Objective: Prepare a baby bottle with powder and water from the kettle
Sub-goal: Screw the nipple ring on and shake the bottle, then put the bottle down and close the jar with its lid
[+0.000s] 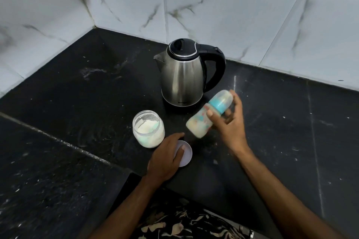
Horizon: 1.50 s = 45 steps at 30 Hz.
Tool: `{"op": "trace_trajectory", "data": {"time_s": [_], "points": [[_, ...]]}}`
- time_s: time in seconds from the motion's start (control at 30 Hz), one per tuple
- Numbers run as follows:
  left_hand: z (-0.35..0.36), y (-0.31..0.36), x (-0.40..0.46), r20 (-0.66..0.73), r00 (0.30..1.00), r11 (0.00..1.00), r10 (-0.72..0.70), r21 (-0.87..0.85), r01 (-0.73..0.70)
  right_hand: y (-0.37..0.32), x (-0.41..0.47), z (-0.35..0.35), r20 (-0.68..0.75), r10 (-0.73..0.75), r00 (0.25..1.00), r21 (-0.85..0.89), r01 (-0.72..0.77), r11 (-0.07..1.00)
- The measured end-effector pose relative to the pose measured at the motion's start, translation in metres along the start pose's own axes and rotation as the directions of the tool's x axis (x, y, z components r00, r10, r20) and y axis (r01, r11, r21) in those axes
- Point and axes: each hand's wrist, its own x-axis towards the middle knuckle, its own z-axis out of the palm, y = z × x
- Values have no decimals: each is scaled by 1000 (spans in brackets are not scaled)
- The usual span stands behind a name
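Tilting above the desk (77, 103), the blurred bottle (208, 113) was gripped by the right hand (231, 124); a lid (185, 154) was seemingly pressed under the open left hand (167, 157), beside the jar (148, 128).

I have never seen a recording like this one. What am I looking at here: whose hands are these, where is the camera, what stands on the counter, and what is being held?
There is no machine here. A person wears one wide-angle camera on the head, so the single picture looks forward and down at that person's own bare arms.

On the black counter, in a corner of white marble-look wall tiles, stand a steel kettle with a black handle and closed lid, and an open jar of white powder.

The right hand holds a baby bottle in the air, tilted, with its blue collar and clear cap on and pale contents inside; it looks blurred. The left hand rests on a round pale lid lying on the counter beside the jar.
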Motion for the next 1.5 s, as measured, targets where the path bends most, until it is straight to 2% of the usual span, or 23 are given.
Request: {"op": "trace_trajectory", "data": {"time_s": [0.07,0.17,0.33,1.27,1.5], "points": [[0,-1,1,5,1000,1000,-1,8,0,-1,16,-7,40,-118,992,-211,124,970],[0,-1,2,3,1000,1000,2,17,-2,1,36,-11,146,-146,978,-411,194,891],[0,-1,2,3,1000,1000,-8,18,8,15,50,-8,261,-125,957,-517,248,819],[0,-1,2,8,1000,1000,1,22,-1,49,50,-5,209,-67,976,-549,173,818],[0,-1,2,23,999,997,-49,-58,50,59,20,-17,49,-61,997,-542,78,837]]}}
